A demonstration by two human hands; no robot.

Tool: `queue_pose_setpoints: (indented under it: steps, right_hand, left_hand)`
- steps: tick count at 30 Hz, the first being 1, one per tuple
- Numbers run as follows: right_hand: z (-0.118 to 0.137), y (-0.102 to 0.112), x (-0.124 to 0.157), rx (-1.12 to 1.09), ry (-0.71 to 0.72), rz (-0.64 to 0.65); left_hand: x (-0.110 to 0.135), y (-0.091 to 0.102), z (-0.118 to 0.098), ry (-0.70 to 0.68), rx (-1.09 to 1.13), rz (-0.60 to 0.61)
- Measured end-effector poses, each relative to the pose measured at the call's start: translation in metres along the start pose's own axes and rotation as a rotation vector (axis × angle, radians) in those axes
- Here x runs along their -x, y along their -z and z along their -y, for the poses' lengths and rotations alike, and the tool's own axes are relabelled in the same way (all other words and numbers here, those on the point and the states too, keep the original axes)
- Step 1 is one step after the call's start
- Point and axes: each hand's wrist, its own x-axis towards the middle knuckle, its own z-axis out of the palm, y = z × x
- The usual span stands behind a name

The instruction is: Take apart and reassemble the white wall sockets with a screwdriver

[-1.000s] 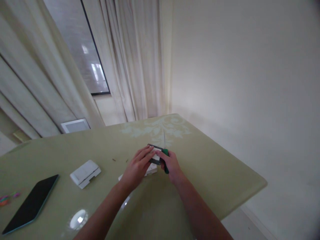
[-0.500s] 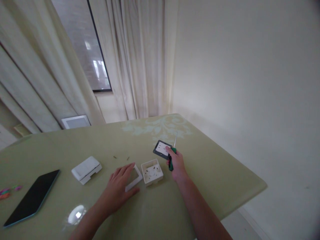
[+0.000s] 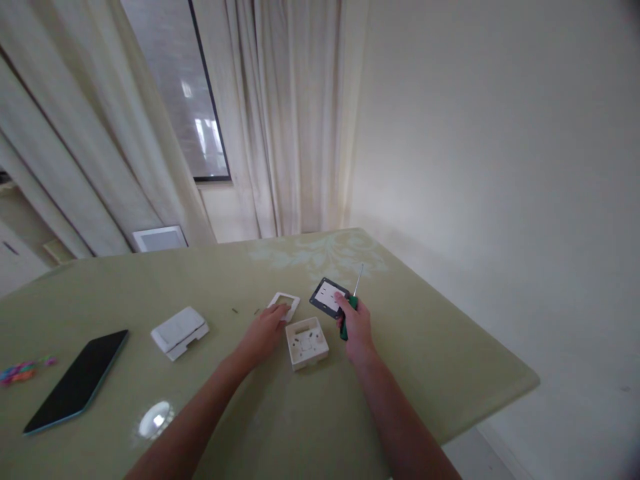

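My left hand (image 3: pixel 264 331) has its fingers on a white rectangular faceplate frame (image 3: pixel 296 305), which is low over or on the tabletop behind the white back box; I cannot tell if it touches the table. My right hand (image 3: pixel 358 327) is closed around the green handle of a screwdriver (image 3: pixel 353 303), its thin shaft pointing up and away. That same hand pinches a socket panel (image 3: pixel 327 294), white with a dark border, under its thumb. Between the hands sits the open white back box (image 3: pixel 299 361), with small holes and posts inside. Two small screws (image 3: pixel 235 310) lie left of the frame.
A white closed box-like unit (image 3: pixel 180 331) lies on the green-covered table (image 3: pixel 425 360). Further left are a black tablet (image 3: pixel 77 381) and a colourful small bundle (image 3: pixel 25 371). Light glares near my left forearm. A wall borders the table's right side; curtains hang behind.
My left hand has moved the white frame forward, from beside the back box to behind it. My right hand still holds the socket panel and screwdriver. The view has shifted slightly.
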Motion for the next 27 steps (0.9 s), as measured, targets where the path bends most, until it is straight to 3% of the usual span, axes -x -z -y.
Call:
queue_pose_setpoints:
  steps: [2,5,10,13,16,20,27]
  right_hand:
    - [0.001,0.001,-0.001,-0.004,0.025,0.007]
    - [0.003,0.002,0.000,-0.009,0.043,0.019]
    - [0.006,0.000,0.004,0.016,0.055,0.077]
    - [0.007,-0.002,0.010,0.052,0.047,0.160]
    - [0.010,-0.002,0.017,0.088,0.009,0.254]
    - [0.012,-0.004,0.030,0.152,-0.022,0.370]
    - [0.004,-0.009,0.043,0.258,-0.009,0.423]
  left_hand:
    - [-0.008,0.000,-0.008,-0.011,0.040,-0.043]
    - [0.000,0.002,-0.023,-0.037,0.108,-0.070]
    - [0.043,0.005,-0.042,-0.202,0.223,0.119]
    - [0.065,0.010,-0.034,-0.222,0.230,0.149]
    - [0.076,0.016,-0.012,-0.226,0.271,0.170]
    - [0.082,0.019,0.013,-0.132,0.327,0.092]
    - [0.089,0.024,0.016,-0.083,0.395,0.065]
